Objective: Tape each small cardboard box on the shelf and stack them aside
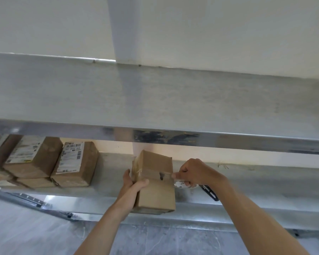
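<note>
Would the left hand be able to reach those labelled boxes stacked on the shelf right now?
Probably not yet. The left hand is gripping the box being taped, while the right hand pulls tape across it. The shelf between it and the labelled boxes looks bare, so once freed, likely yes.

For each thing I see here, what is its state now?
Cardboard box: on lower shelf, partly taped.
Tape roll: held beside box, strip drawn across it.
Left hand: grips box.
Right hand: grips tape roll.
Labelled boxes: stacked at left.
</note>
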Demonstrator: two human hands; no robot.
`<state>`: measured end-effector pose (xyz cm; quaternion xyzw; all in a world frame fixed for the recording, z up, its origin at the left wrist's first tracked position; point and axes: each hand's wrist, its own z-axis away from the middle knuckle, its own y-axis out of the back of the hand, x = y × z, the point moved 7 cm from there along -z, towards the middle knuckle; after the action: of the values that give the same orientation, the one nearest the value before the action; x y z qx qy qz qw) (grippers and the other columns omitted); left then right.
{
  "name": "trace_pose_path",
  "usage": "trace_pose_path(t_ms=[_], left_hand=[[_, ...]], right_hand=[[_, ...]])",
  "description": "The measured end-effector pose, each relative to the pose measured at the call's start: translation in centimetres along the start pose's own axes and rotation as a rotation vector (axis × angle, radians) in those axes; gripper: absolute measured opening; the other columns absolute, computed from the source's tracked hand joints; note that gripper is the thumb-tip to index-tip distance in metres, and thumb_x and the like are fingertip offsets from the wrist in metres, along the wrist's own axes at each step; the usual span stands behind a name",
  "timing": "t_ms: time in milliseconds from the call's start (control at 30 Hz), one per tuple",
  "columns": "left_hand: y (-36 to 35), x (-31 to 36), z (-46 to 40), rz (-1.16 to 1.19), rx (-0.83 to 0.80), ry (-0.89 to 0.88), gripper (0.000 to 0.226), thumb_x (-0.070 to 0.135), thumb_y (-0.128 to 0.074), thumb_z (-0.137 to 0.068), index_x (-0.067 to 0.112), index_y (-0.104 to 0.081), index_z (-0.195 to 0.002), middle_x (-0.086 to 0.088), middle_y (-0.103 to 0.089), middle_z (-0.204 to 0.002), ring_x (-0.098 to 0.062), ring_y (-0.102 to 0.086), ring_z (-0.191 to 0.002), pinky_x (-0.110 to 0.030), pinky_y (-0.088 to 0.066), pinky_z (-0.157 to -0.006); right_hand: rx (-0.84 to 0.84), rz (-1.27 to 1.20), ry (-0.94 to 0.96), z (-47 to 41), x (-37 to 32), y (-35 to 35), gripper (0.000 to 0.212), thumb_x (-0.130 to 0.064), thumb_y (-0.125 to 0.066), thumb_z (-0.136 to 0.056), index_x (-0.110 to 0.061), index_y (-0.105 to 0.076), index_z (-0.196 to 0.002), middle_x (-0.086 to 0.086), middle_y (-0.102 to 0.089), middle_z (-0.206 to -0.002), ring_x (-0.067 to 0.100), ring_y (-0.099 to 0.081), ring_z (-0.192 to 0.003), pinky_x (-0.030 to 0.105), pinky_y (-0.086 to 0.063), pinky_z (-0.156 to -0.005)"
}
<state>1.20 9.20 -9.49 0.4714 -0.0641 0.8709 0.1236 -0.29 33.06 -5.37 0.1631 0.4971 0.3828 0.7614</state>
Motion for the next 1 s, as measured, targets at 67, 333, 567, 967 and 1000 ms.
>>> trace_pose_path(t_ms=[67,333,567,967,1000], left_hand=[[0.1,-0.4,0.0,0.066,-0.007,0.028,0.127,0.060,-0.073,-0.055,0.035,-0.003,-0.157,-0.004,-0.056,-0.134,-0.026,-0.059,-0.119,-0.045,-0.047,-0.104],[3.8,-0.1,-0.1,-0.337,0.114,0.048,0.095,0.064,-0.063,-0.071,0.037,-0.019,-0.151,-0.010,-0.036,-0.151,-0.031,-0.038,-0.138,-0.054,-0.034,-0.115],[-4.9,8.9,1.7,-0.976,-0.041,-0.587,0.046,0.003,-0.059,-0.089,0.031,-0.057,-0.125,0.012,-0.054,-0.124,-0.010,-0.056,-0.108,-0.023,-0.048,-0.092],[-9.3,9.7,-2.7,-1.015,-0.349,-0.107,0.027,0.027,-0.040,-0.101,0.034,-0.061,-0.116,0.001,-0.064,-0.091,-0.013,-0.054,-0.063,-0.020,-0.043,-0.052],[-9.5,9.7,-2.9,-1.016,-0.370,-0.080,0.028,0.029,-0.039,-0.101,0.034,-0.062,-0.115,0.000,-0.066,-0.093,-0.013,-0.051,-0.060,-0.020,-0.040,-0.049]], right_hand=[[-0.005,-0.005,-0.019,-0.4,-0.3,-0.6,0.047,-0.055,-0.071,-0.086,-0.012,-0.070,-0.067,0.008,-0.073,-0.067,0.015,-0.062,-0.055,0.037,-0.061,-0.073],[0.024,0.081,-0.015,-1.6,-2.6,-1.8,0.048,-0.056,-0.071,-0.086,-0.014,-0.069,-0.061,0.000,-0.070,-0.060,0.011,-0.059,-0.048,0.027,-0.056,-0.063],[0.043,0.183,-0.054,-1.6,-3.4,-1.8,0.037,-0.043,-0.069,-0.088,-0.012,-0.069,-0.067,0.000,-0.070,-0.061,0.014,-0.063,-0.054,0.030,-0.054,-0.063],[0.101,-0.163,0.063,1.6,-0.8,1.6,0.013,-0.040,-0.075,-0.084,-0.028,-0.079,-0.086,-0.002,-0.076,-0.084,0.010,-0.069,-0.080,0.027,-0.053,-0.074],[0.096,-0.174,0.055,1.8,-0.7,1.6,0.012,-0.040,-0.073,-0.085,-0.030,-0.079,-0.089,-0.003,-0.076,-0.088,0.011,-0.069,-0.083,0.029,-0.054,-0.077]])
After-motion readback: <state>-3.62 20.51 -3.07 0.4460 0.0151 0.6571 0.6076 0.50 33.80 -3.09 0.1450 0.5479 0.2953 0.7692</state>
